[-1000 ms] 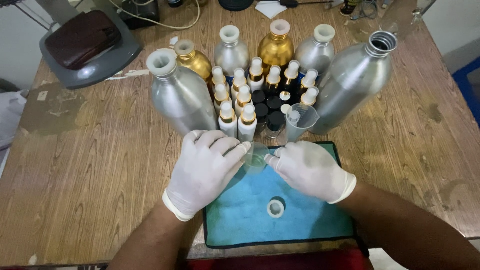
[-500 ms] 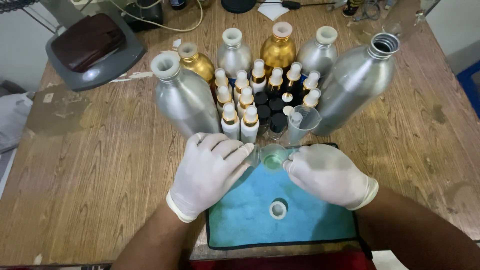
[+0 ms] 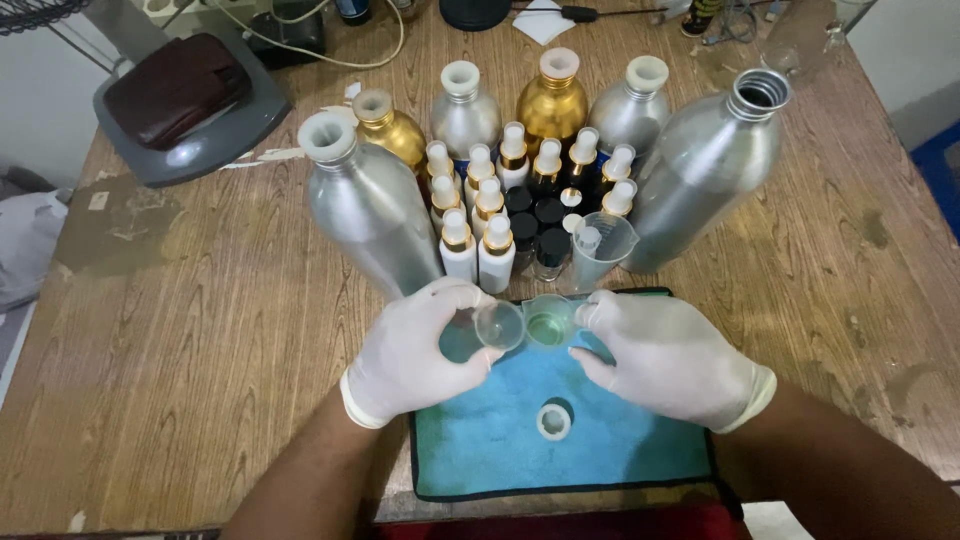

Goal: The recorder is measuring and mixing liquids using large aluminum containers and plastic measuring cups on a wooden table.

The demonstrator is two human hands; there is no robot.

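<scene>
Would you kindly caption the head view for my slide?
Gloved left hand and right hand hold two small clear cups together over a blue cloth.

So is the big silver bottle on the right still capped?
No, the big silver bottle on the right stands open, its bare threaded neck showing a dark opening with no cap.

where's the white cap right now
In the head view, the white cap lies alone on the blue cloth, low centre, just below and between the left hand and right hand.
</scene>
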